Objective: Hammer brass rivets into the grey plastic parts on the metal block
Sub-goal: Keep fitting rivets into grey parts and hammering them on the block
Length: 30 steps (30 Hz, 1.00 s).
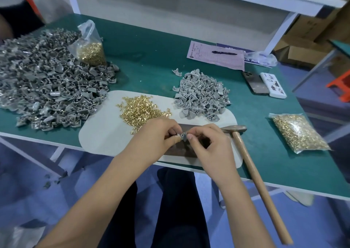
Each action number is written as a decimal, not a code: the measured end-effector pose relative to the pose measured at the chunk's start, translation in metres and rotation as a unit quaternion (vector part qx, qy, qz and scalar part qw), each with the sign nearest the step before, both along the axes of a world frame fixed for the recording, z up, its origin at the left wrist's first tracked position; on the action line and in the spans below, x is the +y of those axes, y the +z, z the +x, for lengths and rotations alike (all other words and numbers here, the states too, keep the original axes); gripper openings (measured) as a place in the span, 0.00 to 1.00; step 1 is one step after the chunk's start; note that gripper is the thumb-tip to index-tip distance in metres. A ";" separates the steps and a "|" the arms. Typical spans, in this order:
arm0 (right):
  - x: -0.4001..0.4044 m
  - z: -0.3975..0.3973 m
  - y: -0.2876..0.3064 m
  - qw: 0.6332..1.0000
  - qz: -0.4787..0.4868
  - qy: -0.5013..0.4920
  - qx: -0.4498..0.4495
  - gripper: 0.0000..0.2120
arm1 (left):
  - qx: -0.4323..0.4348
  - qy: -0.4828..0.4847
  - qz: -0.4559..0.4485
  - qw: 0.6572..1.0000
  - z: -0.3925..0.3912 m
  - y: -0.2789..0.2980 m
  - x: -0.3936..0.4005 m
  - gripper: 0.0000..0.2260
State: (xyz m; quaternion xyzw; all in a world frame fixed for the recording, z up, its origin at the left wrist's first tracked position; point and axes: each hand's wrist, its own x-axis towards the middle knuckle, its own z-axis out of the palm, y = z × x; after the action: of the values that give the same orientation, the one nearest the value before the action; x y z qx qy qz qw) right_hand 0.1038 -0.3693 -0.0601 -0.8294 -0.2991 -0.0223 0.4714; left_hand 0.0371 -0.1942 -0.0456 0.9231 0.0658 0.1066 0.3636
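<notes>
Grey plastic part point(183, 136) pinched by both left hand point(158, 135) and right hand point(209, 145) over dark metal block point(181, 149); loose brass rivets point(141, 109) behind block, wooden-handled hammer point(253, 173) right of it.

Green-topped bench point(155, 44) with white edge. Behind it, white shelving frame point(274, 3) and pale back panel. Right of bench: cardboard boxes point(310, 44), orange stool point(341, 85). Beneath bench: blue floor point(24, 187). Lighting even, diffuse.
</notes>
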 end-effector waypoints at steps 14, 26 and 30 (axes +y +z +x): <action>0.016 -0.001 0.018 0.982 -0.163 0.017 -0.090 0.04 | -0.020 0.041 -0.073 0.996 -0.004 -0.004 0.001 0.03; 0.021 0.002 0.027 0.972 -0.218 0.035 -0.082 0.06 | -0.031 0.048 -0.080 0.995 -0.003 -0.007 0.002 0.04; 0.021 0.003 0.027 0.975 -0.204 0.032 -0.081 0.07 | -0.074 0.056 0.007 0.996 -0.009 -0.012 -0.010 0.05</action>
State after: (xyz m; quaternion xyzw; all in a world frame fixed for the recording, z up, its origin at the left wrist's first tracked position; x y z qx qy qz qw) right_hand 0.1067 -0.3479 -0.0330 -0.8935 -0.3608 -0.0127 0.2670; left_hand 0.0277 -0.2038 -0.0581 0.9099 0.0900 0.1956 0.3546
